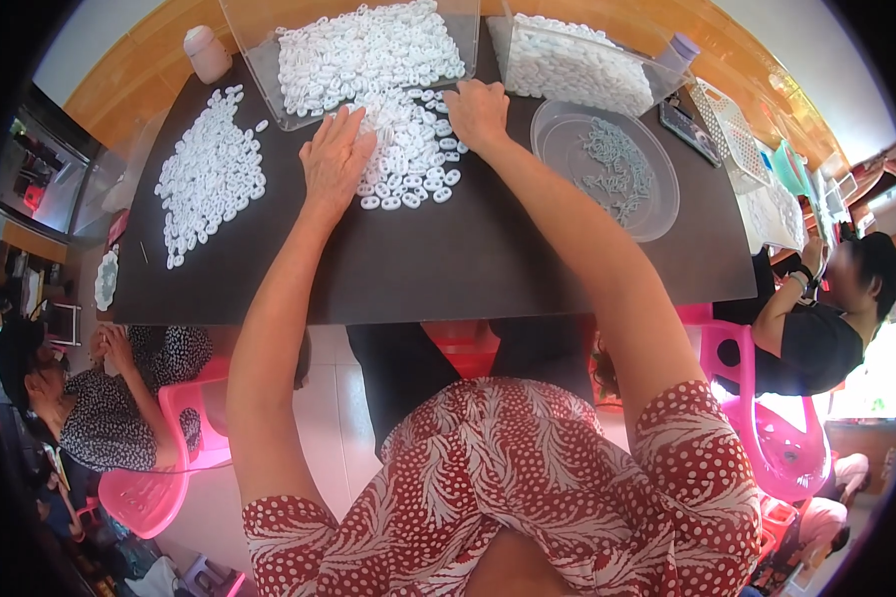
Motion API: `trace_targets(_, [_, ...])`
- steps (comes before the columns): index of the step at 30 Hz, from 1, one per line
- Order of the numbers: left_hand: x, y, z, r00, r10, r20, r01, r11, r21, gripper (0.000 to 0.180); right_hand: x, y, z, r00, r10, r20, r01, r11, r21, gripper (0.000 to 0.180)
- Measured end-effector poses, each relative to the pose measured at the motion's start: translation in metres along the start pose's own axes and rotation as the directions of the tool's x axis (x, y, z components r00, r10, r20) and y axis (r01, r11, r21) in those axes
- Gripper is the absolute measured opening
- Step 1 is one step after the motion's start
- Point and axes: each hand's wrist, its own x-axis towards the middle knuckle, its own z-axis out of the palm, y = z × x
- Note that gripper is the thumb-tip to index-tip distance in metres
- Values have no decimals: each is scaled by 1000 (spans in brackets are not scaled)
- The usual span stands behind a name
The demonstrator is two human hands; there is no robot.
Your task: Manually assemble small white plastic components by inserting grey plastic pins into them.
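Note:
Small white oval plastic pieces with holes lie in a loose pile [405, 159] on the dark table, at the mouth of a clear bin [261, 85] full of the same pieces. My left hand [335, 157] lies on the pile's left side, fingers stretched out and touching the pieces. At the pile's far right edge is my right hand [479, 114], its fingers curled down close to the bin's corner. Whatever is under those fingers is hidden. A second heap of white pieces [209, 171] spreads over the table's left side.
Another clear bin [577, 65] of white pieces stands at the back right. Near it a round clear lid [662, 204] holds small grey-green bits. A phone [689, 131], a white basket [732, 134] and two bottles [207, 54] line the edges. People sit on both sides on pink chairs [149, 493].

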Motion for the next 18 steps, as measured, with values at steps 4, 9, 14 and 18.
trace_targets(4, [-3,-2,3,995,49,83,-53,998,43,49,-14,-5,-1,994,-90,60,81,986,146,23])
trace_targets(9, [-11,6,-2,991,107,78,-112,992,61,46,-36,-8,-9,978,-188,95,150,939,309,22])
trace_targets(14, [-20,12,-8,984,178,22,-179,982,59,43,-49,-13,-26,964,-192,183,97,896,433,22])
trace_targets(18, [-38,22,-26,975,208,-81,-205,978,47,35,-60,-17,-41,971,-173,167,89,904,417,24])
